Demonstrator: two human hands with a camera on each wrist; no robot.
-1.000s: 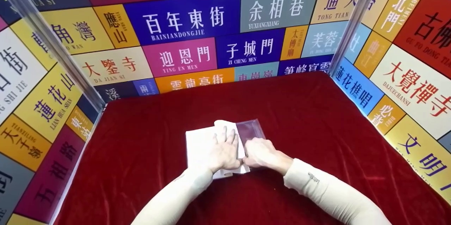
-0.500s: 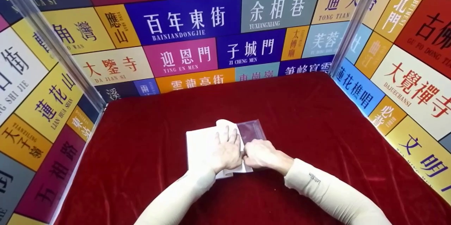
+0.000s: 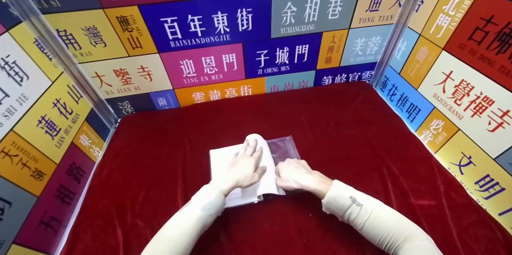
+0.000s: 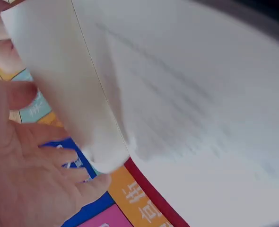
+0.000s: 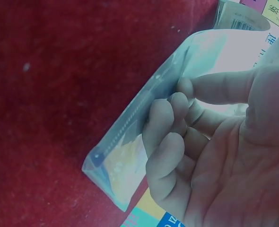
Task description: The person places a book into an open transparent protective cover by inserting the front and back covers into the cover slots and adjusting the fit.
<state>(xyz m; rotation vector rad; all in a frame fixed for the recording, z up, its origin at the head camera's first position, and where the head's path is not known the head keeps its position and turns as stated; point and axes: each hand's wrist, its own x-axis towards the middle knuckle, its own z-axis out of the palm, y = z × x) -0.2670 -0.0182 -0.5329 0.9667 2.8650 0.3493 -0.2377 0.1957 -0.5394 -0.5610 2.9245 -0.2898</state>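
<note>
A white-paged book [image 3: 219, 167] lies on the red cloth in the head view, with a curved white flap [image 3: 267, 171] standing along its right side. From under the flap a clear plastic cover [image 3: 286, 148] sticks out to the right. My left hand [image 3: 243, 166] is over the white page with its fingers stretched out; in the left wrist view its fingertips are right at the curved flap [image 4: 64, 85]. My right hand [image 3: 297, 173] has curled fingers. In the right wrist view its thumb and forefinger pinch the edge of the plastic cover [image 5: 123, 163].
Dark red cloth [image 3: 180, 139] covers the table. Panels with printed place names [image 3: 208, 23] wall in the back and both sides, joined by clear corner posts [image 3: 402, 27]. A curled piece with a barcode [image 5: 243, 22] shows at the right wrist view's top.
My left hand has moved left, off the right part of the flap. The flap now bulges higher along the book's right side. My right hand has stayed in place.
</note>
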